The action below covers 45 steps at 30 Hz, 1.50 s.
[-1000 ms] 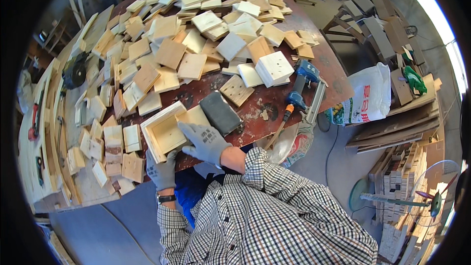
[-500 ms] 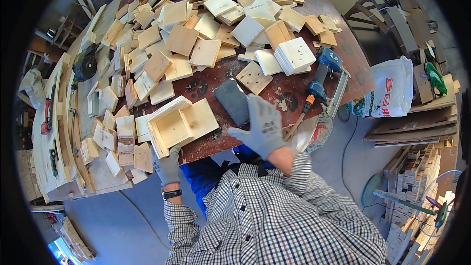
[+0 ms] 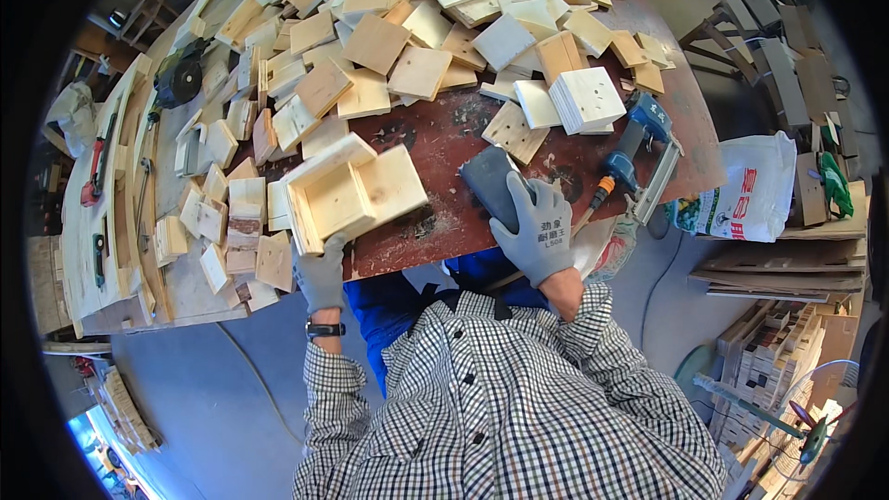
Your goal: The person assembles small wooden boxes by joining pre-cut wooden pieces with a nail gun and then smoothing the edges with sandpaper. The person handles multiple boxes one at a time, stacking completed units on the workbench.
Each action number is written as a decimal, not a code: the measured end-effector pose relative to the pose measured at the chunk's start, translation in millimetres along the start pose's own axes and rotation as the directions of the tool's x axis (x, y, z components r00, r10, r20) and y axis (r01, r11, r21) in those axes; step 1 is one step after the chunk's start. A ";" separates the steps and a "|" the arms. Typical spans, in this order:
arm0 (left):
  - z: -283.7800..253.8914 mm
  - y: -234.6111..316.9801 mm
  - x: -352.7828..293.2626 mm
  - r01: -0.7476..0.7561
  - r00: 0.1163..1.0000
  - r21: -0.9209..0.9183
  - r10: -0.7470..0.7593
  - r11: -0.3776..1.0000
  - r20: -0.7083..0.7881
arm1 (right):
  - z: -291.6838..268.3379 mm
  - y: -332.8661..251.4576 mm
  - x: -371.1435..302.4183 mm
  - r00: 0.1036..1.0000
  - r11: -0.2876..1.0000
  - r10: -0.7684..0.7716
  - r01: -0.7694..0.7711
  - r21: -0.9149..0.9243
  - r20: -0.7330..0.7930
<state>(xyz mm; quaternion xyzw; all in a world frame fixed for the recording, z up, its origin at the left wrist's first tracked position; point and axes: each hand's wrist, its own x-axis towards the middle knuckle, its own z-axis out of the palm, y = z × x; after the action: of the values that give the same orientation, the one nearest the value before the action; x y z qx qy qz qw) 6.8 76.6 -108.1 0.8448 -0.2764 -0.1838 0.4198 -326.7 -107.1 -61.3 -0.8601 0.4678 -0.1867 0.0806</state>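
A small pale wooden box (image 3: 299, 213), open-topped with a divider and one board reaching out to the right, rests at the near edge of the red-brown table. Gripping its near corner is my left hand (image 3: 320, 280) in a grey glove, with the fingers partly hidden below it. My right hand (image 3: 535, 233), gloved alike, has thumb and fingers closed around the near end of a dark grey block (image 3: 486, 178), which looks like a sanding block. That block is on the table, right of the box. Just beyond it lies a knotty wooden square (image 3: 516, 132).
Loose wooden squares (image 3: 378, 43) are heaped over the far and left table. A blue nail gun (image 3: 632, 143) with a hose lies by the right edge, near a stack of boards (image 3: 587, 102). A white sack (image 3: 750, 187) stands beyond that edge. Red-handled pliers (image 3: 93, 176) lie far left.
My right hand has gone from spread fingers beside the dark block to a grip on its near end. My left hand stays at the box. The whole view has shifted slightly.
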 end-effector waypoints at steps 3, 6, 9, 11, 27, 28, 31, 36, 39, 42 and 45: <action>-6.1 38.2 0.4 0.133 0.990 -0.383 -0.139 0.914 0.011 | 8.2 -16.4 1.5 1.000 1.000 0.010 -0.011 -0.018 -0.024; -10.7 52.1 -1.4 0.079 0.993 -0.510 -0.114 0.856 -0.036 | 9.1 -34.9 7.3 0.999 0.999 -0.046 0.046 0.005 -0.014; -24.5 65.6 -9.0 0.082 0.995 -0.502 -0.100 0.861 -0.009 | 9.7 -60.9 16.9 0.984 0.988 -0.147 0.141 0.068 0.103; -30.8 70.7 -13.7 0.082 0.995 -0.513 -0.095 0.855 0.001 | 17.6 -69.9 25.4 0.925 0.920 -0.366 0.343 0.189 0.103; -39.5 78.1 -27.2 -0.013 0.978 -0.480 -0.089 0.877 -0.187 | 30.6 -88.3 67.7 0.938 0.947 -0.312 0.294 0.131 0.148; -39.4 76.2 -25.2 0.004 0.985 -0.445 -0.081 0.896 -0.155 | 28.0 -80.1 61.9 0.911 0.931 -0.355 0.324 0.169 0.210; -22.1 70.7 -21.6 -0.034 0.987 -0.476 -0.045 0.879 -0.155 | 5.5 -49.9 32.1 0.775 0.781 -0.605 0.533 0.326 0.182; 5.2 12.8 -25.1 -0.061 0.997 -0.252 0.045 0.966 -0.070 | -52.2 10.0 -7.8 0.966 0.946 -0.234 0.200 0.254 0.109; 10.1 38.8 -31.1 -0.107 0.994 -0.142 0.102 0.984 -0.045 | -53.0 57.8 -16.2 0.981 0.979 -0.167 0.154 0.137 0.094; 21.3 31.4 -33.6 -0.244 0.967 0.010 0.244 0.970 -0.073 | -60.7 74.7 -8.3 0.976 0.985 -0.167 0.157 0.078 0.142; 29.7 31.1 -34.6 -0.254 0.963 -0.080 0.244 0.964 -0.117 | -74.5 60.2 5.5 0.956 0.956 -0.240 0.263 -0.131 0.169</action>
<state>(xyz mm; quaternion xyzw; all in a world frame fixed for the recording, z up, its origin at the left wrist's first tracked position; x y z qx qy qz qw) -46.0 64.6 -97.4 0.7911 -0.3487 -0.0971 0.4931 -400.1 -142.1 -10.5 -0.9280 0.3596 -0.0936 0.0256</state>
